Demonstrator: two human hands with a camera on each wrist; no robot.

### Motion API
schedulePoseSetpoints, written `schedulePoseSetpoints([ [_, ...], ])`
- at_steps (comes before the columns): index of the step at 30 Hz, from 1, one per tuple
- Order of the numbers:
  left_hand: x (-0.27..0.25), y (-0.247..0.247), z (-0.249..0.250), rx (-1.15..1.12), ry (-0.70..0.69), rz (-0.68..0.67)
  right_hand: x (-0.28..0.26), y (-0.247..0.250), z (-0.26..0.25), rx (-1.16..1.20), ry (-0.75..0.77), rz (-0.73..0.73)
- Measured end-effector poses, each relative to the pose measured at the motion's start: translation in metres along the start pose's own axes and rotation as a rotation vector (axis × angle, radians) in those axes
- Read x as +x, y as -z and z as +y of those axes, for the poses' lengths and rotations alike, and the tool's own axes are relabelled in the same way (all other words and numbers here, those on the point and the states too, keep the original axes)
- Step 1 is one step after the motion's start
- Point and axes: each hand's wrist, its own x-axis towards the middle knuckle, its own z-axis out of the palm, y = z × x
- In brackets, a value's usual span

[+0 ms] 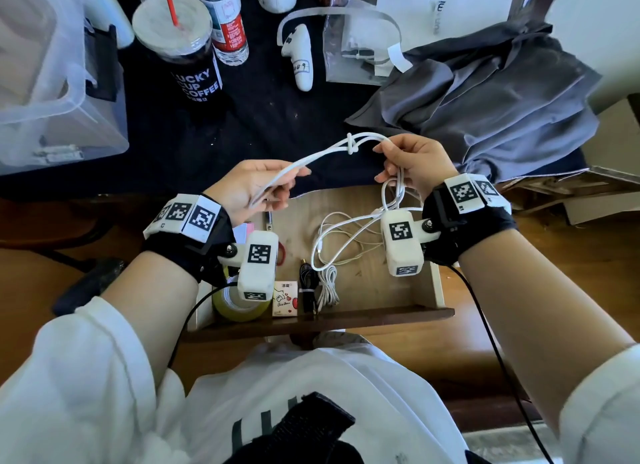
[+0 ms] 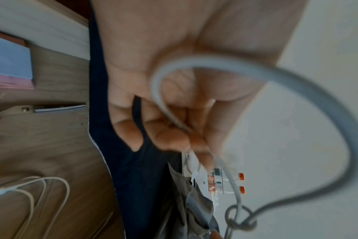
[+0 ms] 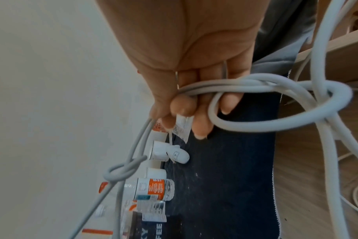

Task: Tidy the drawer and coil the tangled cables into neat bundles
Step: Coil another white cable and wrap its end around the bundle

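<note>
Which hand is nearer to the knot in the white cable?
Right. The right hand pinches the white cable just beside the knot. The left hand grips the strands farther down, clearly apart from it.

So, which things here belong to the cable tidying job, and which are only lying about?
Belong to the job:
- knotted white cable, held by left hand and right hand
- open wooden drawer
- loose white cables in it
- coiled black cable
- coiled white cable

Just lying about:
- black coffee cup
- clear water bottle
- white controller
- grey cloth
- clear plastic box
</note>
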Motion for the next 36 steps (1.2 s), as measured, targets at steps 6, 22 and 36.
schedulePoseSetpoints([
  [6,0.002,0.008,-0.001,-0.304,-0.019,0.234,-0.005,0.009,-0.003,0.114,-0.068,-0.034],
  [22,0.002,0.0,0.008,-0.737,-0.148,0.179,-0.008,0.0,0.013,0.015,-0.053,-0.2],
  [36,0.014,-0.047,-0.003,0.21,-0.065,-0.173,0.008,-0.014,-0.021,0.762,-0.008,-0.442],
])
